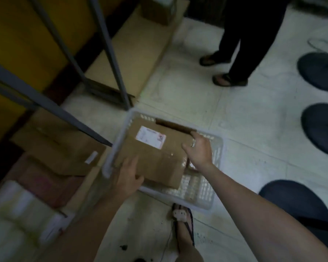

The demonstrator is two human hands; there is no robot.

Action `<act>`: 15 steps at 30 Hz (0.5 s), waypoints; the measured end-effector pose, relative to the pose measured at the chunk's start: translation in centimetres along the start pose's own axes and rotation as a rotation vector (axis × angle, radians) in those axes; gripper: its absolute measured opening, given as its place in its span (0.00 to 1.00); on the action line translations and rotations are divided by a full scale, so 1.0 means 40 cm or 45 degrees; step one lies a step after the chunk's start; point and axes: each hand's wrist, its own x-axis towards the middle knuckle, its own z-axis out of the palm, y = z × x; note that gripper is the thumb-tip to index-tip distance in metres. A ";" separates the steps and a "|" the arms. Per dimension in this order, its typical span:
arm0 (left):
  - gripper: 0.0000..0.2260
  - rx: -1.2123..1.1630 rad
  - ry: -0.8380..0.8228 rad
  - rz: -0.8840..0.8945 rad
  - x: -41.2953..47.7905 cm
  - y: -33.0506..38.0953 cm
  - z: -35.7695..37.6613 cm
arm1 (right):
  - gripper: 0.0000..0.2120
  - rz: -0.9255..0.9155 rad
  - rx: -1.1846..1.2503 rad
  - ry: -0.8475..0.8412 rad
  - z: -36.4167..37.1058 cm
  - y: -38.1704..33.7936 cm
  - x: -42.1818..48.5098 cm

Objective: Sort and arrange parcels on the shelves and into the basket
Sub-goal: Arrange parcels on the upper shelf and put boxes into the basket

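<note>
A brown cardboard parcel (pixel 155 154) with a white label lies flat inside a white plastic basket (pixel 203 193) on the tiled floor. My left hand (pixel 128 175) grips the parcel's near left corner at the basket's rim. My right hand (pixel 199 150) holds the parcel's right edge, fingers curled over it. The basket's mesh floor shows to the right of and in front of the parcel. More brown parcels (pixel 62 148) lie on the low shelf at the left.
A grey metal shelf frame (pixel 110 53) stands at the left with a cardboard-lined bottom shelf. Another person's legs (pixel 240 53) stand at the back. Three dark round stool bases (pixel 322 127) line the right side. My sandalled foot (pixel 184 227) is just before the basket.
</note>
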 end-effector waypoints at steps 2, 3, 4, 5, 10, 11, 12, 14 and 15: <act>0.26 0.008 0.109 0.037 -0.089 0.012 -0.156 | 0.27 -0.099 0.013 -0.041 -0.086 -0.164 -0.032; 0.24 0.033 0.170 0.061 -0.135 0.018 -0.235 | 0.27 -0.141 0.027 -0.050 -0.129 -0.254 -0.050; 0.23 0.048 0.236 0.067 -0.186 0.023 -0.316 | 0.26 -0.191 0.036 -0.056 -0.171 -0.349 -0.072; 0.22 0.053 0.309 0.052 -0.237 0.026 -0.391 | 0.26 -0.256 0.042 -0.061 -0.209 -0.444 -0.096; 0.20 0.072 0.664 -0.117 -0.469 0.041 -0.670 | 0.15 -0.622 0.134 -0.028 -0.329 -0.846 -0.242; 0.21 0.065 0.731 -0.153 -0.508 0.041 -0.702 | 0.13 -0.699 0.153 -0.037 -0.339 -0.904 -0.273; 0.21 0.047 0.779 -0.197 -0.546 0.043 -0.730 | 0.11 -0.777 0.162 -0.057 -0.345 -0.953 -0.304; 0.21 0.018 0.840 -0.293 -0.624 0.041 -0.775 | 0.10 -0.920 0.152 -0.126 -0.348 -1.025 -0.367; 0.21 0.012 0.882 -0.344 -0.662 0.041 -0.786 | 0.10 -1.001 0.123 -0.189 -0.353 -1.051 -0.403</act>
